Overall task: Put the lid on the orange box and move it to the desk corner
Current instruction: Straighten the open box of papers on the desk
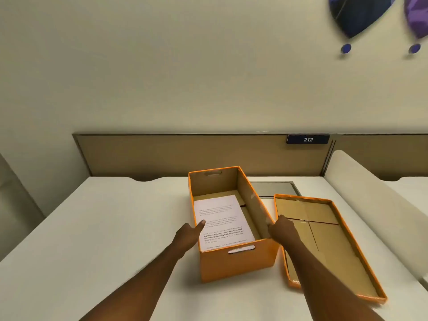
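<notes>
**Open orange box flanked by both hands, lid lying upturned beside it**

I see the orange box point(238, 262) standing upright near the middle of the white bench point(104, 228), its top open and its short handle-slot wall facing me. A printed sheet of paper point(222, 218) lies flat on the box floor, filling most of it.

My left hand point(188, 235) is at the box's 9 o'clock wall, pressed against the outside of it; the thumb reaches over the rim and its tip rests on the paper. The rest of the left fingers point(201, 224) are hidden behind the wall, so I cannot tell whether they are spread or curled.

My right hand point(282, 229) is at the box's 3 o'clock wall, lying against its outer face in the gap between box and lid. Its fingers sit low beside that wall and are mostly out of sight; I cannot tell whether they grip anything.

The lid point(328, 246) lies on the bench at the box's 3 o'clock, just beside it, turned hollow side up with its brown cardboard inside showing and its orange rim standing up all round. Its near end angles off toward 5 o'clock.

At 12 o'clock a tan partition point(185, 154) backs the bench, carrying a dark plate marked 212 point(308, 139). A grey panel point(273, 188) is set into the bench just past the box.
</notes>
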{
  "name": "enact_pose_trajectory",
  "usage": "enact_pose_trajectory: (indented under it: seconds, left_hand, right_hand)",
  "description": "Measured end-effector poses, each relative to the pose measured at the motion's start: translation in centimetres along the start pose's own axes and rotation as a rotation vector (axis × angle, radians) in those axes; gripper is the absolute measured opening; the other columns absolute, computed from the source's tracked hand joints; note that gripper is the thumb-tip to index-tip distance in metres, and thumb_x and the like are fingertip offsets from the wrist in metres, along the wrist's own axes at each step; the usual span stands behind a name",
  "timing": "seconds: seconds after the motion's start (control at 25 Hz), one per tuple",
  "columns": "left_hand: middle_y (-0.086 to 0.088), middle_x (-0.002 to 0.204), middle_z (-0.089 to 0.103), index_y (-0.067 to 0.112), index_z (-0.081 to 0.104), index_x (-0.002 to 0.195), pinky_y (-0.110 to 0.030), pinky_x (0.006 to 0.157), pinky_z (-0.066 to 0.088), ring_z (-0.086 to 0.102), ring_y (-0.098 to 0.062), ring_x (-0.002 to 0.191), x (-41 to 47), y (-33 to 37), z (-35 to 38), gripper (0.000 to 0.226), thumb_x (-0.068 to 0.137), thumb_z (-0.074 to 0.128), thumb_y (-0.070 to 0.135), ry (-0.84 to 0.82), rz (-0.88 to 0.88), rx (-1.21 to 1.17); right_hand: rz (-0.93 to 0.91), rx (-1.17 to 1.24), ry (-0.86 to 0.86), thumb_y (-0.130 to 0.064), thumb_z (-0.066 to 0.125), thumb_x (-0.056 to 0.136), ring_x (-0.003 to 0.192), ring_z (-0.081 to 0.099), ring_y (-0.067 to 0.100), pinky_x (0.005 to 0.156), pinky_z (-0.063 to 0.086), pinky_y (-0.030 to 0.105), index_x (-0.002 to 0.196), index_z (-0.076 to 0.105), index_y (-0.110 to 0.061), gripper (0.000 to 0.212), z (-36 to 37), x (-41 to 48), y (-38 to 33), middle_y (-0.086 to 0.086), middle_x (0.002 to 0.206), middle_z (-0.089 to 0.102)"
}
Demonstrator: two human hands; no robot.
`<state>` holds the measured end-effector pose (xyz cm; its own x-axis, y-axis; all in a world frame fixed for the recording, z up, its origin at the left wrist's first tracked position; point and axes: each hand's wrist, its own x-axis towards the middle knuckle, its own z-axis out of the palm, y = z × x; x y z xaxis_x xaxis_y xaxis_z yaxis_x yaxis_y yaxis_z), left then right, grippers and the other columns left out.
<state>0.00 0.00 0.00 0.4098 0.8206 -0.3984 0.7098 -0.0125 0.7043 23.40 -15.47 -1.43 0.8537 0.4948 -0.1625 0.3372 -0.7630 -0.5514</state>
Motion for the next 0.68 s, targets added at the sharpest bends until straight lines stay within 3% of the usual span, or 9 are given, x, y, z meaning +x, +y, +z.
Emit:
enact_pose_trajectory:
  seconds: [0.08, 0.12, 0.2, 0.28, 0.44, 0.56, 0.68]
  left_hand:
    - [-0.011, 0.129, 0.054, 0.011, 0.031, 0.142, -0.036, 0.069, 0.052, 0.059, -0.029, 0.102, -0.5, -0.3, 0.5, 0.076, 0.085, 0.049, 0.058, -0.100, -0.033, -0.141]
    - [-0.008, 0.117, 0.059, 0.013, 0.038, 0.138, -0.041, 0.069, 0.057, 0.062, -0.028, 0.096, -0.7, -0.6, 0.9, 0.063, 0.088, 0.051, 0.049, -0.131, -0.013, -0.185]
    - [-0.006, 0.102, 0.066, 0.013, 0.052, 0.125, -0.052, 0.077, 0.058, 0.066, -0.031, 0.093, -0.9, -0.7, 1.2, 0.037, 0.092, 0.045, 0.027, -0.111, 0.018, -0.262]
    - [-0.010, 0.101, 0.068, 0.012, 0.057, 0.113, -0.053, 0.077, 0.058, 0.066, -0.032, 0.091, -1.2, -0.5, 1.1, 0.030, 0.091, 0.038, 0.017, -0.052, 0.038, -0.280]
    - [-0.008, 0.092, 0.067, 0.018, 0.058, 0.098, -0.043, 0.072, 0.055, 0.063, -0.027, 0.082, -2.3, -2.2, -1.2, 0.022, 0.091, 0.037, 0.016, 0.045, 0.077, -0.228]
    - [-0.009, 0.088, 0.069, 0.019, 0.062, 0.099, -0.046, 0.077, 0.054, 0.064, -0.032, 0.085, -4.1, -5.5, -3.2, 0.025, 0.092, 0.038, 0.015, 0.099, 0.083, -0.195]
    - [-0.013, 0.089, 0.068, 0.016, 0.062, 0.100, -0.047, 0.081, 0.052, 0.063, -0.035, 0.084, -6.1, -8.7, -4.1, 0.023, 0.093, 0.039, 0.015, 0.133, 0.064, -0.161]
  right_hand:
    - [0.011, 0.037, -0.027, -0.018, 0.053, 0.093, 0.103, 0.063, 0.036, 0.084, 0.052, 0.041, 0.111, 0.057, 0.005, 0.029, 0.3, -0.3, 0.5, 0.023, 0.114, 0.065]
    - [0.002, 0.067, -0.027, -0.013, 0.049, 0.094, 0.102, 0.063, 0.038, 0.086, 0.052, 0.043, 0.107, 0.058, 0.006, 0.025, 0.8, -0.4, 0.9, 0.025, 0.112, 0.065]
    - [0.005, 0.163, 0.000, -0.006, 0.044, 0.094, 0.098, 0.062, 0.041, 0.085, 0.053, 0.046, 0.102, 0.059, 0.008, 0.022, 1.5, -1.0, 0.7, 0.028, 0.107, 0.065]
    - [-0.009, 0.218, 0.051, -0.004, 0.042, 0.094, 0.094, 0.062, 0.041, 0.077, 0.053, 0.043, 0.100, 0.060, 0.007, 0.023, 1.9, -2.3, 0.2, 0.027, 0.103, 0.066]
    - [-0.056, 0.249, 0.109, -0.004, 0.038, 0.094, 0.084, 0.061, 0.041, 0.067, 0.047, 0.038, 0.090, 0.060, 0.006, 0.025, 3.3, -6.7, 0.0, 0.024, 0.088, 0.066]
    - [-0.063, 0.326, 0.107, -0.009, 0.038, 0.095, 0.065, 0.055, 0.033, 0.053, 0.037, 0.033, 0.075, 0.054, -0.002, 0.027, 5.2, -11.7, 0.2, 0.007, 0.064, 0.056]
    - [-0.069, 0.318, 0.079, -0.010, 0.037, 0.095, 0.059, 0.050, 0.025, 0.047, 0.032, 0.024, 0.073, 0.051, -0.008, 0.026, 6.6, -15.1, 0.1, 0.001, 0.062, 0.052]
